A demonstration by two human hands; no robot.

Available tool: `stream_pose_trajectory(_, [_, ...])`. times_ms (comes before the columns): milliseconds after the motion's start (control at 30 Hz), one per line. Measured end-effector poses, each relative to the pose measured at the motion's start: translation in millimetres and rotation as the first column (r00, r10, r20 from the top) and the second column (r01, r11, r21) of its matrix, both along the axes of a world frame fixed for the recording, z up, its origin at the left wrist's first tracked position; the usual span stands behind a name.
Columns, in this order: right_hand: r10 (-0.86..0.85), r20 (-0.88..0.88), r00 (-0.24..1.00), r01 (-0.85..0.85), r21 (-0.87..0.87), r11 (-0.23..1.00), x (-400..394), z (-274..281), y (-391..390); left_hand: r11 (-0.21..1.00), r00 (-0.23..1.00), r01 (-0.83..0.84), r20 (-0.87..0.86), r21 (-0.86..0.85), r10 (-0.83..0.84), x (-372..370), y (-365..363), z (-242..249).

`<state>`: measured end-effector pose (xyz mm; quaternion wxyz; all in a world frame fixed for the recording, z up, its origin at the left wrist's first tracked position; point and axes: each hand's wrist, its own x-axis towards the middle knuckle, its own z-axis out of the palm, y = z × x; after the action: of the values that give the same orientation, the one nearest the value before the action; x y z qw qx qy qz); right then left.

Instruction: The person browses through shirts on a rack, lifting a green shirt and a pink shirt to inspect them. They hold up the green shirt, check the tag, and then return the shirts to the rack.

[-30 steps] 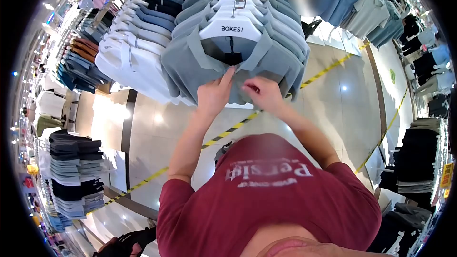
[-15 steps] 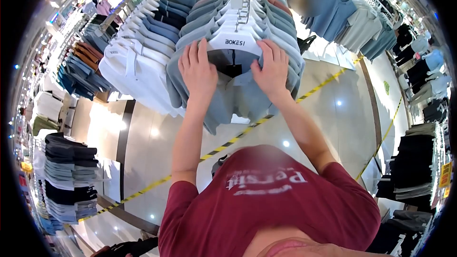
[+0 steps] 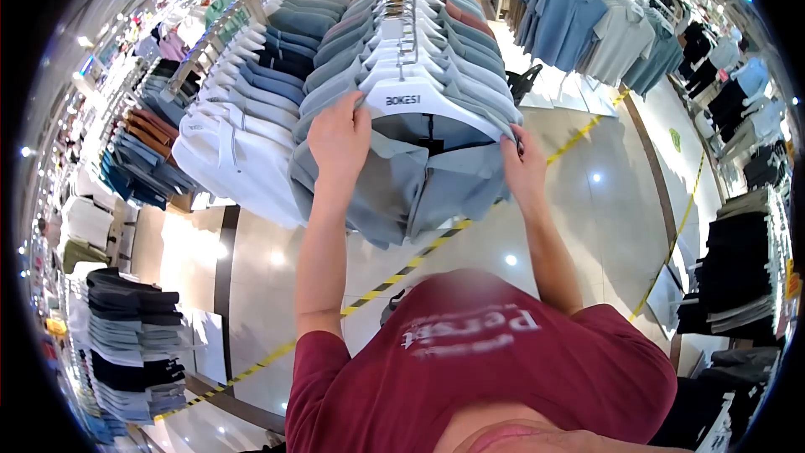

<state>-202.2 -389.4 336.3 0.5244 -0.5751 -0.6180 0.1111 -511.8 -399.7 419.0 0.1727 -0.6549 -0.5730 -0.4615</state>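
A grey-blue polo shirt [image 3: 423, 189] hangs at the front of a rack on a white hanger [image 3: 419, 102] marked BOKESI. My left hand [image 3: 338, 138] grips the shirt's left shoulder over the hanger's end. My right hand [image 3: 524, 164] pinches the right shoulder seam at the other end. Behind it, several more shirts in grey, blue and rust hang on the same rail [image 3: 401, 0].
A row of white and blue shirts [image 3: 235, 130] hangs to the left, folded stacks [image 3: 126, 327] lie at the lower left. Blue and grey shirts [image 3: 587, 29] hang at the upper right, dark clothes [image 3: 738, 268] at the right. Yellow-black tape [image 3: 394, 273] crosses the glossy floor.
Both hands rose from the shirt's collar to its shoulders, then spread apart to the hanger's two ends. The view tilted up along the rail.
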Motion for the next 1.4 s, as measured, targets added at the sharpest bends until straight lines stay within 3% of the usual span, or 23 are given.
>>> stream_pose_trajectory(67, [-0.027,-0.217,0.976,-0.041,-0.301,0.953,6,5,-1,0.984,0.990,0.065,0.133,-0.166,-0.043,4,4,10])
stream_pose_trajectory(100, [-0.045,-0.225,0.973,-0.027,-0.306,0.952,11,-6,5,0.982,0.990,0.080,0.125,-0.172,-0.059,5,4,12])
stream_pose_trajectory(167, [0.073,-0.383,0.921,-0.126,-0.117,0.985,24,-35,20,0.951,0.950,0.205,0.279,-0.233,-0.136,8,8,19])
stream_pose_trajectory(200, [0.055,-0.393,0.918,-0.110,-0.117,0.987,25,-33,16,0.939,0.934,0.241,0.323,-0.246,-0.155,11,7,21])
stream_pose_trajectory(267, [0.066,-0.659,0.749,-0.248,-0.186,0.951,26,-28,9,0.943,0.961,0.189,0.247,-0.274,-0.121,15,5,23])
stream_pose_trajectory(300, [0.046,-0.669,0.742,-0.227,-0.185,0.956,27,-27,7,0.949,0.981,0.121,0.179,-0.292,-0.070,17,4,25])
stream_pose_trajectory(367, [-0.013,-0.867,0.498,-0.390,-0.237,0.890,31,-26,5,0.934,0.986,0.118,0.155,-0.338,-0.069,19,-1,32])
stream_pose_trajectory(400, [-0.026,-0.871,0.490,-0.375,-0.238,0.896,36,-29,6,0.921,0.989,0.093,0.141,-0.377,-0.042,19,-3,35])
stream_pose_trajectory(467, [-0.008,-0.962,0.274,-0.613,-0.182,0.769,47,-37,12,0.928,0.992,0.096,0.110,-0.361,-0.060,11,0,30])
stream_pose_trajectory(500, [-0.011,-0.963,0.270,-0.608,-0.179,0.774,51,-44,17,0.937,0.995,0.085,0.085,-0.340,-0.060,4,3,26])
stream_pose_trajectory(567, [-0.041,-0.993,0.112,-0.733,-0.110,0.671,54,-60,23,0.924,0.995,0.093,0.069,-0.371,-0.072,-7,2,22])
stream_pose_trajectory(700, [-0.023,-0.999,0.024,-0.742,-0.033,0.670,48,-64,16,0.920,0.991,0.136,0.060,-0.369,-0.122,-24,-1,14])
stream_pose_trajectory(767, [-0.039,-0.987,-0.153,-0.801,0.101,0.590,49,-81,21,0.914,0.994,0.110,0.031,-0.391,-0.107,-33,2,5])
stream_pose_trajectory(800, [-0.040,-0.987,-0.157,-0.798,0.103,0.593,49,-82,20,0.918,0.992,0.121,0.008,-0.377,-0.127,-37,3,3])
stream_pose_trajectory(867, [0.006,-0.947,-0.321,-0.864,0.295,0.408,46,-82,20,0.923,0.989,0.128,-0.018,-0.362,-0.144,-45,3,-2])
stream_pose_trajectory(1000, [-0.058,-0.942,-0.330,-0.845,0.267,0.463,34,-93,26,0.953,0.970,0.122,-0.169,-0.277,-0.173,-57,-4,-1])
stream_pose_trajectory(1067, [0.018,-0.999,-0.035,-0.832,0.039,0.554,33,-91,27,0.965,0.960,0.101,-0.230,-0.240,-0.158,-69,-7,1])
stream_pose_trajectory(1100, [0.023,-0.999,-0.044,-0.832,0.050,0.553,31,-85,28,0.970,0.957,0.065,-0.262,-0.235,-0.127,-77,-9,3])
stream_pose_trajectory(1133, [0.099,-0.973,0.207,-0.768,-0.099,0.633,29,-80,27,0.973,0.951,0.028,-0.292,-0.230,-0.096,-83,-9,3])
stream_pose_trajectory(1200, [0.168,-0.731,0.662,-0.537,-0.306,0.786,29,-64,22,0.969,0.952,0.020,-0.291,-0.247,-0.094,-89,-8,2])
stream_pose_trajectory(1233, [0.168,-0.734,0.658,-0.542,-0.306,0.783,30,-64,22,0.965,0.956,0.016,-0.279,-0.263,-0.092,-90,-9,2])
stream_pose_trajectory(1300, [0.110,-0.619,0.778,-0.424,-0.386,0.819,32,-63,24,0.961,0.957,0.002,-0.278,-0.276,-0.082,-91,-7,-2])
stream_pose_trajectory(1400, [0.124,-0.614,0.780,-0.391,-0.322,0.862,33,-58,17,0.957,0.959,-0.031,-0.279,-0.289,-0.053,-88,-8,-9])
